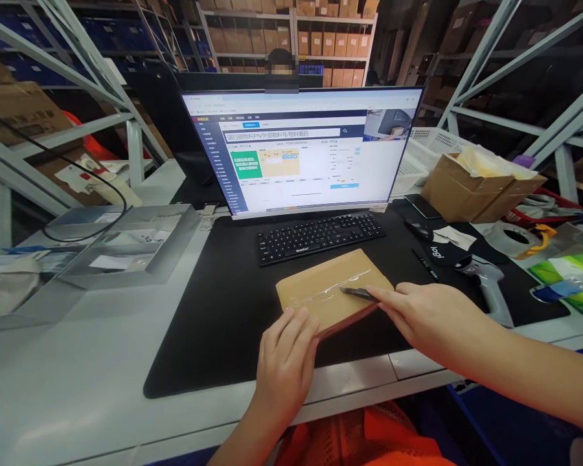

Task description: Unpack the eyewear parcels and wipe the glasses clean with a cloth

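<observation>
Pinching a dark blade (358, 294) in your closed right hand (432, 320), you had its tip on the taped cardboard box (315, 285) right beside your left hand (284, 362), pressed flat and holding nothing, so a slip could have nicked those fingers.

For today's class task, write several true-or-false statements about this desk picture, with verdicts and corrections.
1. The left hand rests on the flat brown box. True.
2. The right hand holds a dark blade against the box's clear tape. True.
3. The monitor is dark. False: it shows a lit page.
4. The keyboard lies on the box. False: it lies on the black mat, behind the box.
</observation>
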`<state>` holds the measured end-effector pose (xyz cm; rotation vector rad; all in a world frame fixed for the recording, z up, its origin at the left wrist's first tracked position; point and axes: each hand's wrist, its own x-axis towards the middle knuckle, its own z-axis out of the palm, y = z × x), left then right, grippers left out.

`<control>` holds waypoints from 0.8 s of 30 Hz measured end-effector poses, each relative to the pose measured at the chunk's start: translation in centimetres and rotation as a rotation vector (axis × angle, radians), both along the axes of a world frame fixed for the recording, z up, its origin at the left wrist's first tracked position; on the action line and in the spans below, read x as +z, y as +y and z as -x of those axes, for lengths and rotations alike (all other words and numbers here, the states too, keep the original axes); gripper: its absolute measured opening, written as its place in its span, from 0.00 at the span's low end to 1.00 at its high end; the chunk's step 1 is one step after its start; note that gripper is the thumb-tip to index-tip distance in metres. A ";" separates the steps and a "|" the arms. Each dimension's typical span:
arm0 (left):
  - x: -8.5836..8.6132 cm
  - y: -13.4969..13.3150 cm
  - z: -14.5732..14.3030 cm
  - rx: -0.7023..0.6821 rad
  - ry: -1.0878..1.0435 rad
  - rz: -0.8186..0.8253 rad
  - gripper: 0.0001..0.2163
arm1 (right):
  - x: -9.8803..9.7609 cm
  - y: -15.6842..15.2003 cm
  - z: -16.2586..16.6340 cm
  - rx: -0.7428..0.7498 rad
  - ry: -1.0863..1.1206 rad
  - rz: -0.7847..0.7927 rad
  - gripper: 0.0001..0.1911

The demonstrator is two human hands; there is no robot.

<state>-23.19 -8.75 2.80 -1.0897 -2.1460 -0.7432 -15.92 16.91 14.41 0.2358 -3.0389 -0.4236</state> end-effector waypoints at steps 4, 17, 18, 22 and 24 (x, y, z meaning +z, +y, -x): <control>0.0 0.0 0.0 -0.011 0.010 -0.008 0.18 | 0.2 0.6 -0.2 -0.045 -0.013 -0.029 0.23; 0.1 0.1 0.0 -0.003 0.013 0.010 0.19 | -0.4 3.7 -0.6 -0.118 0.019 -0.058 0.23; 0.1 0.1 0.0 -0.003 0.014 0.014 0.19 | -0.5 4.0 -0.6 -0.130 0.030 -0.053 0.23; 0.3 0.1 0.1 -0.003 0.025 0.030 0.19 | -0.7 4.8 -0.8 -0.158 0.061 -0.014 0.22; 0.3 0.0 0.1 -0.004 0.030 0.047 0.19 | -0.9 5.7 -0.9 -0.171 0.078 0.011 0.22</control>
